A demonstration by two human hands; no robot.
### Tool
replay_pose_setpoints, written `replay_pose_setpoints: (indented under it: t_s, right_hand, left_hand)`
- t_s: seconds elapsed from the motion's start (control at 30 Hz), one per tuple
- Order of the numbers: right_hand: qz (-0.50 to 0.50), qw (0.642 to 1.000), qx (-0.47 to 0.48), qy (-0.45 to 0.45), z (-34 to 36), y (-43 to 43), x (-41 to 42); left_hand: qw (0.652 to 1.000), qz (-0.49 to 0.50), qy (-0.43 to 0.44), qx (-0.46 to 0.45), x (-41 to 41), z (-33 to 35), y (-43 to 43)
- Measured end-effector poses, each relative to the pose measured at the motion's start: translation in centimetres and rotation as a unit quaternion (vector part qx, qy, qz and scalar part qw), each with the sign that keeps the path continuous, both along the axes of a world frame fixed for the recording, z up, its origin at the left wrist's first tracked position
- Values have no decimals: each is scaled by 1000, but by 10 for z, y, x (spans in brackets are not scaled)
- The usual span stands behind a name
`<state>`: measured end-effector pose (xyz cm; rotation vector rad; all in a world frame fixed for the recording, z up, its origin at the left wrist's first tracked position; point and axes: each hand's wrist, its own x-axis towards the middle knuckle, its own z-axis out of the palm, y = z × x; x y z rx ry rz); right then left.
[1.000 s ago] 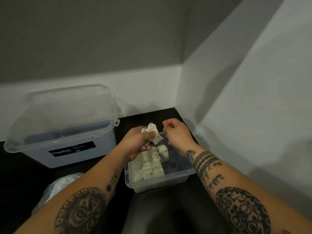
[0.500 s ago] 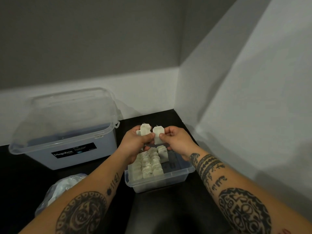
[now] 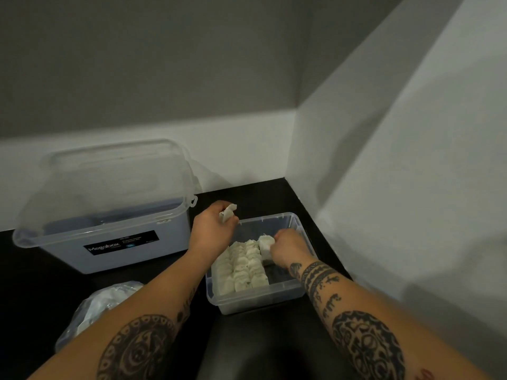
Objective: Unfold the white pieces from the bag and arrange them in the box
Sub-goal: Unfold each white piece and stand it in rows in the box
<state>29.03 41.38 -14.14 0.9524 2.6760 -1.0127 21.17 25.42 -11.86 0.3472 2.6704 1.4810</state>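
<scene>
A small clear plastic box (image 3: 263, 300) sits on the black table, with several white pieces (image 3: 241, 267) lined up in rows along its left half. My right hand (image 3: 288, 249) is inside the box and pinches one white piece (image 3: 265, 244) at the far end of the rows. My left hand (image 3: 212, 229) hovers over the box's far left corner and holds another white piece (image 3: 228, 212) between its fingers. A clear plastic bag (image 3: 98, 305) with white contents lies at the lower left, partly hidden by my left forearm.
A large translucent storage box (image 3: 109, 204) with a lid and a black label stands at the left rear. White walls close the corner behind and to the right. The right half of the small box shows its bare floor (image 3: 277, 275).
The two hands, which held pieces together above the box, have parted. My right hand dropped into the box with one piece; my left hand stayed up and drifted left with the other.
</scene>
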Motion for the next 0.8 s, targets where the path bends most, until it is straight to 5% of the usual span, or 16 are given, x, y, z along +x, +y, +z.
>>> replay_pose_setpoints:
  t_s: [0.3, 0.8]
  right_hand:
    - [-10, 992, 59, -112, -22, -3, -13]
    - [-25, 995, 60, -76, -31, -2, -22]
  left_hand:
    - [999, -33, 18, -36, 1, -10, -4]
    - [998, -28, 27, -42, 0, -12, -3]
